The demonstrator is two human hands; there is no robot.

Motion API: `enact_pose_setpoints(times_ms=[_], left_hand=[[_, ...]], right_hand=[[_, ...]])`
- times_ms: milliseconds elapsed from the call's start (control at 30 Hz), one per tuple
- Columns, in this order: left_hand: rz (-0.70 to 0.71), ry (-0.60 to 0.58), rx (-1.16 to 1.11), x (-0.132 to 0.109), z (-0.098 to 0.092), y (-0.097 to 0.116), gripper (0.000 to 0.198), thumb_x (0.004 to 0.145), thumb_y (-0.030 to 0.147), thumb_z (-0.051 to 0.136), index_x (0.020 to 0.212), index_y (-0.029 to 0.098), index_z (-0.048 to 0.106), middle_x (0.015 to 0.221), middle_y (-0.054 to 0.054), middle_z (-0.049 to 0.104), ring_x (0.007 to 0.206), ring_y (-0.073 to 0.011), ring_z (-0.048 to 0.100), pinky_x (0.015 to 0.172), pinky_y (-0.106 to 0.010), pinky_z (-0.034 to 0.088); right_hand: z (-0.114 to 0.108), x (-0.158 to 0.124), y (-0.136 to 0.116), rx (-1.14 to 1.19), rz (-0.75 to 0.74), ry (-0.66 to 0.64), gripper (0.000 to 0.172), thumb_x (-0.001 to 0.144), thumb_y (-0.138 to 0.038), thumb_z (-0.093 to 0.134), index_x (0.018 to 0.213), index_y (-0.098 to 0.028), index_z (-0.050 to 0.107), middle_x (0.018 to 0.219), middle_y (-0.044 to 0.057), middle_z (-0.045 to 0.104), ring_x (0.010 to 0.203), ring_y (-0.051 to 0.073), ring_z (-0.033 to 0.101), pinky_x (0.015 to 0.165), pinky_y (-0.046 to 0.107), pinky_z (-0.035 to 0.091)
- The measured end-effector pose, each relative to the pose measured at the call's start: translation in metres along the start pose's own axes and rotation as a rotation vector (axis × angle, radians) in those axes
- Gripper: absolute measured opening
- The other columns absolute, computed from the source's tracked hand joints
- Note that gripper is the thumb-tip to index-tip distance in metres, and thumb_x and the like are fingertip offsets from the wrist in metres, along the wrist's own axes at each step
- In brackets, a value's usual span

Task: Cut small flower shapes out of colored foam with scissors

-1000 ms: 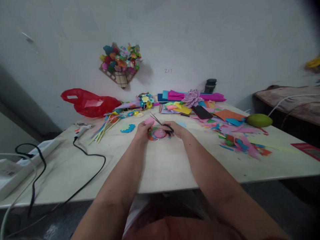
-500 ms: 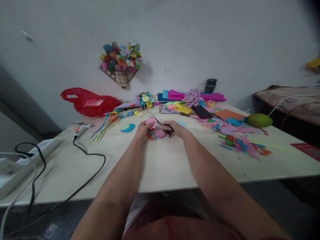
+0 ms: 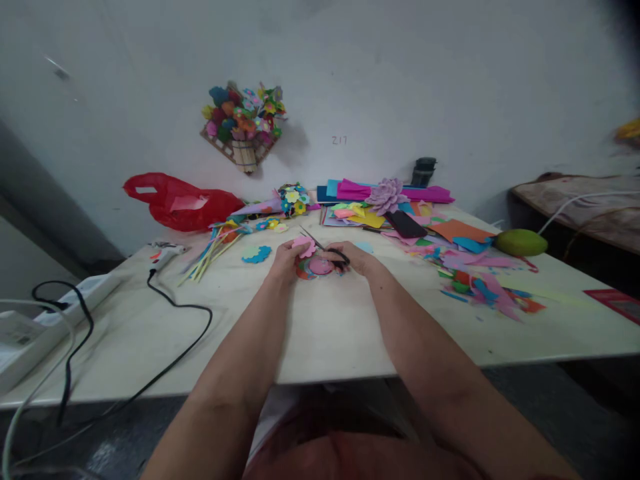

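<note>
My left hand [image 3: 284, 258] pinches a small pink foam flower cutout [image 3: 303, 247] over the middle of the pale table [image 3: 325, 327]. My right hand [image 3: 356, 257] grips black-handled scissors [image 3: 325, 249], whose blades point up and left into the pink piece. Just beneath both hands lies a round pink and red disc [image 3: 319, 268] with scraps around it. A blue foam flower [image 3: 256, 253] rests on the table to the left of my left hand.
Coloured foam sheets and scraps [image 3: 450, 253] crowd the right side, with a purple paper flower [image 3: 384, 195] and a green mango [image 3: 520, 243]. A glue gun [image 3: 165, 253] with black cord [image 3: 175, 313], a red bag [image 3: 183, 208] and coloured sticks [image 3: 213, 250] lie left. A flower decoration [image 3: 244, 125] hangs on the wall.
The pink piece has turned a little in my left fingers and the scissors have shifted slightly. Both hands stay in the same place.
</note>
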State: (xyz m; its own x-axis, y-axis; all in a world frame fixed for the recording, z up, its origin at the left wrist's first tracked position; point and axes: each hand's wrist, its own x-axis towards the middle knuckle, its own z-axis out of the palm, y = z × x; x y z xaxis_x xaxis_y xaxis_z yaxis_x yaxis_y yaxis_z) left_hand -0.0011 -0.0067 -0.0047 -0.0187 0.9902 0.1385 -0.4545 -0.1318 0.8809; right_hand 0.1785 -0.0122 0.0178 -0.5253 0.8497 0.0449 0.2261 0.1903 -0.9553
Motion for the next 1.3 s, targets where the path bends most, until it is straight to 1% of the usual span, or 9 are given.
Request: enact_pose_setpoints(times_ms=[200, 400, 533, 767, 900, 1100, 1300], left_hand=[[0.004, 0.026, 0.0, 0.0021, -0.0013, -0.0013, 0.029, 0.043, 0.019, 0.082, 0.066, 0.01, 0.065, 0.063, -0.007, 0.065, 0.055, -0.0137, 0.06, 0.059, -0.026, 0.051], [0.006, 0.031, -0.005, 0.0031, -0.002, -0.0023, 0.029, 0.044, 0.019, 0.082, 0.066, 0.01, 0.065, 0.063, -0.007, 0.065, 0.055, -0.0142, 0.061, 0.06, -0.027, 0.051], [0.003, 0.048, -0.003, 0.0021, -0.0005, -0.001, 0.029, 0.044, 0.018, 0.081, 0.066, 0.01, 0.065, 0.063, -0.008, 0.065, 0.056, -0.0145, 0.061, 0.059, -0.026, 0.051], [-0.011, 0.029, 0.017, 0.0011, 0.0001, 0.0002, 0.026, 0.047, 0.018, 0.079, 0.068, 0.01, 0.066, 0.064, -0.006, 0.066, 0.055, -0.013, 0.061, 0.058, -0.024, 0.051], [-0.01, 0.041, 0.004, 0.0016, 0.0002, 0.0004, 0.024, 0.047, 0.017, 0.079, 0.067, 0.01, 0.065, 0.062, -0.006, 0.065, 0.055, -0.0119, 0.06, 0.058, -0.023, 0.05], [-0.003, 0.046, 0.002, 0.0008, 0.0011, 0.001, 0.023, 0.047, 0.017, 0.079, 0.065, 0.012, 0.065, 0.063, -0.006, 0.066, 0.055, -0.0134, 0.061, 0.057, -0.025, 0.052], [0.005, 0.049, -0.002, 0.0015, -0.0008, -0.0001, 0.025, 0.047, 0.019, 0.079, 0.065, 0.012, 0.064, 0.063, -0.006, 0.065, 0.057, -0.0135, 0.061, 0.06, -0.025, 0.052]], right_hand=[[0.0006, 0.001, 0.0002, -0.024, 0.003, -0.009, 0.026, 0.073, -0.037, 0.063, 0.068, -0.013, 0.054, 0.05, -0.002, 0.055, 0.036, 0.006, 0.045, 0.031, 0.017, 0.027], [0.0014, 0.0022, 0.0004, -0.035, 0.005, -0.006, 0.025, 0.076, -0.036, 0.06, 0.068, -0.013, 0.053, 0.05, -0.002, 0.054, 0.036, 0.006, 0.044, 0.031, 0.017, 0.028], [0.0024, 0.0032, 0.0013, -0.038, 0.013, 0.01, 0.025, 0.074, -0.036, 0.062, 0.068, -0.014, 0.053, 0.05, -0.002, 0.054, 0.035, 0.005, 0.044, 0.031, 0.017, 0.028], [0.0028, 0.0047, 0.003, -0.023, 0.007, 0.025, 0.026, 0.073, -0.038, 0.064, 0.069, -0.014, 0.054, 0.049, -0.003, 0.053, 0.035, 0.006, 0.043, 0.03, 0.017, 0.027], [0.003, 0.0047, 0.0026, -0.03, 0.013, 0.03, 0.026, 0.072, -0.037, 0.066, 0.07, -0.014, 0.054, 0.047, -0.004, 0.051, 0.034, 0.005, 0.041, 0.03, 0.017, 0.026], [0.0031, 0.0053, 0.0033, -0.029, 0.011, 0.026, 0.027, 0.073, -0.039, 0.063, 0.068, -0.014, 0.053, 0.046, -0.003, 0.051, 0.034, 0.006, 0.041, 0.031, 0.018, 0.025], [0.0023, 0.006, 0.0046, -0.037, 0.005, 0.014, 0.029, 0.071, -0.04, 0.064, 0.067, -0.014, 0.052, 0.047, -0.003, 0.05, 0.034, 0.005, 0.042, 0.032, 0.018, 0.027]])
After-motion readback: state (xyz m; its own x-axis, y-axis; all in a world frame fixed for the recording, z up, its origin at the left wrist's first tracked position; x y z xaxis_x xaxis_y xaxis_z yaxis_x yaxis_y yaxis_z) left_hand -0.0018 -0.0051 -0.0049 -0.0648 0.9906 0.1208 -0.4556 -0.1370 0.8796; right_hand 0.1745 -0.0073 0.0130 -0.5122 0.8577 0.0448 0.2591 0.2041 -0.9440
